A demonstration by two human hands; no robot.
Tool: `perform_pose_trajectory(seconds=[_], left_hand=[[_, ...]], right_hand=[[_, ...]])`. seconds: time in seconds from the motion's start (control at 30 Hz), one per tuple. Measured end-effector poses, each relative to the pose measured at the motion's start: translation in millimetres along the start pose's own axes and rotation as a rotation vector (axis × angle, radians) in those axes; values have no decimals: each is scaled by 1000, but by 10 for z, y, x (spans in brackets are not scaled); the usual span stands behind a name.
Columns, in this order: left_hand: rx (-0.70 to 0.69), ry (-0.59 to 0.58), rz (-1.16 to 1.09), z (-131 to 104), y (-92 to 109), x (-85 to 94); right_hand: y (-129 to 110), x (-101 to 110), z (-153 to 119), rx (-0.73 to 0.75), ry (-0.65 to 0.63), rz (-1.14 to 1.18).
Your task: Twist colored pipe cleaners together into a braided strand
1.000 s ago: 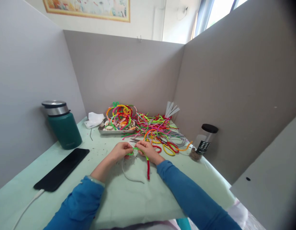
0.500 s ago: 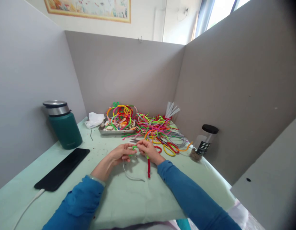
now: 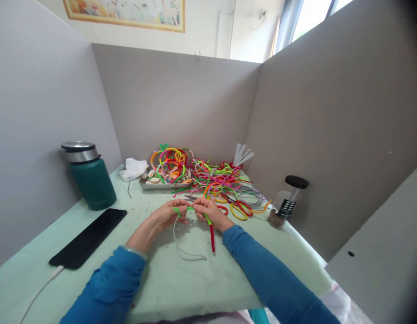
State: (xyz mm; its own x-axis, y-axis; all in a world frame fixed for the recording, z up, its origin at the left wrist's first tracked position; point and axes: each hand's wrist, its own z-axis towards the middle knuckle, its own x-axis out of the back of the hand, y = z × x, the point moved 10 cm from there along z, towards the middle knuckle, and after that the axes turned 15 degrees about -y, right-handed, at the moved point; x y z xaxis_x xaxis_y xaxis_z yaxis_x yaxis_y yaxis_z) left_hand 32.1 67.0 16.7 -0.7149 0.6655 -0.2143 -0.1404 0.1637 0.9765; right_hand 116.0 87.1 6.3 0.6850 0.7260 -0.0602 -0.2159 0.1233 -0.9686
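Observation:
My left hand (image 3: 170, 213) pinches a green pipe cleaner (image 3: 208, 219) with thumb and fingers. Close beside it, my right hand (image 3: 208, 210) is closed on the same pipe cleaner, so a short green stretch spans the two hands. Below my right hand the strand turns red (image 3: 213, 238) and hangs down over the table. From under my left hand a thin white-grey cord (image 3: 181, 249) curves down and to the right. How the cord joins the green piece is hidden by my fingers.
Behind my hands lie scissors (image 3: 242, 215) with red and yellow handles, near a heap of colourful pipe cleaners (image 3: 218, 175). A metal tray (image 3: 166, 186) holds shells and twisted rings. A green bottle (image 3: 92, 180) and phone (image 3: 88, 238) stand left, a black-lidded jar (image 3: 287, 200) right.
My fingers have shifted on the pipe cleaner; more green shows at my left hand and below my right. The red end and the cord's tip have swung slightly right.

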Motion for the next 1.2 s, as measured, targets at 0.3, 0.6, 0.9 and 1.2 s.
perform_pose_trajectory(seconds=[0.3, 0.6, 0.9, 1.2], left_hand=[[-18, 205, 663, -38, 210, 338], [-124, 178, 1177, -40, 375, 105], [-36, 269, 1272, -67, 384, 179], [-43, 157, 1234, -40, 331, 145]], right_hand=[[-27, -18, -6, 3, 12, -145], [12, 142, -3, -40, 166, -374], [14, 168, 0, -46, 164, -331], [17, 147, 9, -49, 166, -352]])
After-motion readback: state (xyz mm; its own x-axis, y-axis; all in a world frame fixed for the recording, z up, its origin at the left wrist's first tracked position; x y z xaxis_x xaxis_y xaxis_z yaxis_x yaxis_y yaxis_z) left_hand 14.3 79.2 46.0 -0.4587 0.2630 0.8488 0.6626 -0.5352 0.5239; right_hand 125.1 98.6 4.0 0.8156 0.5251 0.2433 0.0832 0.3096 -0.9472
